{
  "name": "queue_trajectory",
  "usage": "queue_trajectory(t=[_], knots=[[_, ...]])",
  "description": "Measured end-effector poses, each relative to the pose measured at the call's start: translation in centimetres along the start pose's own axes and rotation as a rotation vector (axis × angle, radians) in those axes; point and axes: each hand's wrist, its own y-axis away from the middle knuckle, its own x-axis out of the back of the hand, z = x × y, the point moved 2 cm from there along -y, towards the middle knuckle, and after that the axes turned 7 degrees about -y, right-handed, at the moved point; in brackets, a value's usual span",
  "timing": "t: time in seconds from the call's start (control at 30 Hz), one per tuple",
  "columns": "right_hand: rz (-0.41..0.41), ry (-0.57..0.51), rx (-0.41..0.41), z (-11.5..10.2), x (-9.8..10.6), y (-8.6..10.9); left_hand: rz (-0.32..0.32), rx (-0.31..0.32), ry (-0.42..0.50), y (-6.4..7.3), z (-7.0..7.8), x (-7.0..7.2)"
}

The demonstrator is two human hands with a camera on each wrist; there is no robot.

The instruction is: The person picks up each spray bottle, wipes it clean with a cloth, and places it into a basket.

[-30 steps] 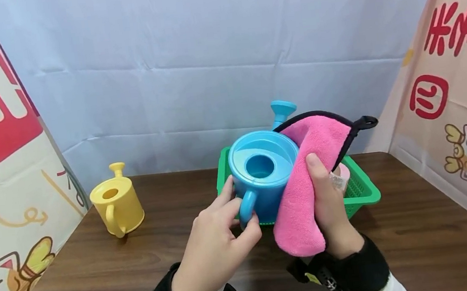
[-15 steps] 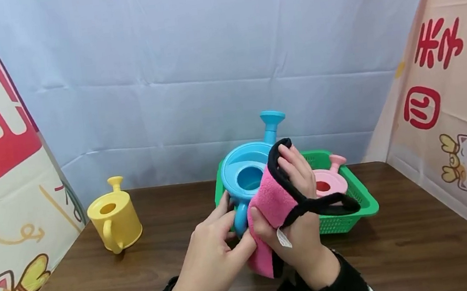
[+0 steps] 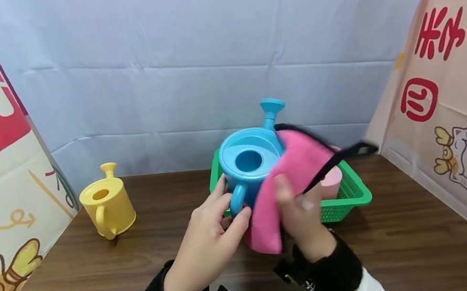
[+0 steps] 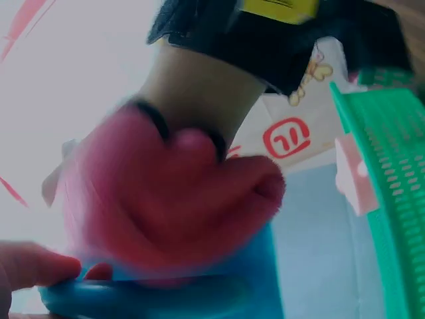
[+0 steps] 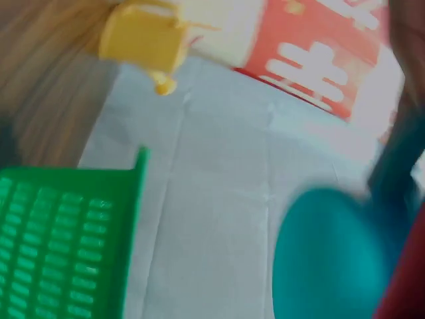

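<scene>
A blue watering can (image 3: pixel 247 157) is held upright in front of the green basket, its spout pointing away. My left hand (image 3: pixel 206 235) grips its handle, fingers and thumb curled round it; in the left wrist view the handle (image 4: pixel 146 296) lies along the bottom edge beside the fingertips. On the can's right side my right hand (image 3: pixel 299 210) holds a pink cloth (image 3: pixel 274 198) with black trim, bunched against the can wall. The cloth is blurred in the left wrist view and covers part of the can.
The green basket (image 3: pixel 353 192) stands behind the hands with a pink watering can (image 3: pixel 332 183) inside, partly hidden by the cloth. A yellow watering can (image 3: pixel 108 205) stands on the left of the brown table (image 3: pixel 157 197). A pale backdrop (image 3: pixel 146 102) hangs behind.
The right hand first swung the cloth left across the can's handle side, turning over, then moved back along the can's right side. The left hand keeps hold of the handle.
</scene>
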Motion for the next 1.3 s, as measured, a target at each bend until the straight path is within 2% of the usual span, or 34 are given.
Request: queue_trajectory(t=[0.03, 0.1, 0.17, 0.23, 0.33, 0.43, 0.47, 0.6, 0.67, 0.7, 0.77, 0.9, 0.93, 1.0, 1.03, 1.1, 1.2, 1.3], knots=[[0.000, 0.095, 0.137, 0.0, -0.6, 0.1, 0.003, 0.006, 0.019, 0.0, -0.1, 0.0], [-0.058, 0.195, 0.335, -0.1, -1.6, 0.2, 0.018, 0.016, 0.031, -0.1, -0.2, 0.1], [-0.079, 0.262, 0.408, -0.2, -2.0, 0.1, 0.025, 0.024, 0.054, -0.1, -0.3, 0.3], [-0.100, 0.215, 0.389, 0.0, -1.7, -0.1, 0.024, 0.031, 0.076, -0.1, -0.2, 0.4], [-0.123, 0.008, 0.253, 0.5, -0.6, -0.6, 0.006, 0.029, 0.121, -0.3, -0.1, 0.8], [-0.083, -0.159, 0.022, 1.3, 0.6, -0.6, 0.015, 0.026, 0.140, -0.3, -0.1, 1.2], [-0.069, -0.190, -0.057, 1.6, 0.9, -0.4, 0.024, 0.024, 0.137, -0.3, -0.1, 1.4], [0.001, -0.198, -0.307, 2.4, 1.6, 0.1, 0.060, 0.027, 0.164, -0.2, -0.3, 1.6], [0.026, -0.193, -0.335, 2.6, 1.6, 0.1, 0.079, 0.037, 0.208, -0.2, -0.3, 1.6], [0.026, -0.182, -0.312, 2.6, 1.4, 0.1, 0.087, 0.043, 0.237, -0.2, -0.4, 1.5], [-0.018, -0.119, -0.196, 2.5, 0.9, 0.0, 0.103, 0.059, 0.294, -0.3, -0.4, 1.4], [-0.118, 0.169, 0.199, 2.0, -0.8, 0.1, 0.127, 0.085, 0.339, -0.3, -0.5, 1.4], [-0.126, 0.226, 0.267, 1.9, -1.1, 0.1, 0.132, 0.089, 0.345, -0.3, -0.5, 1.4], [-0.131, 0.259, 0.329, 2.0, -1.2, 0.2, 0.133, 0.085, 0.346, -0.3, -0.5, 1.4], [-0.143, 0.208, 0.303, 2.1, -1.2, 0.2, 0.134, 0.075, 0.343, -0.2, -0.5, 1.5], [-0.121, 0.070, 0.190, 2.5, -0.6, 0.3, 0.138, 0.047, 0.325, -0.2, -0.5, 1.4], [-0.062, -0.140, -0.106, 3.1, 0.6, 0.4, 0.140, -0.001, 0.234, -0.2, -0.7, 1.2], [0.009, -0.204, -0.401, 3.3, 1.5, 0.6, 0.169, -0.043, 0.014, -0.4, -0.9, 1.1]])
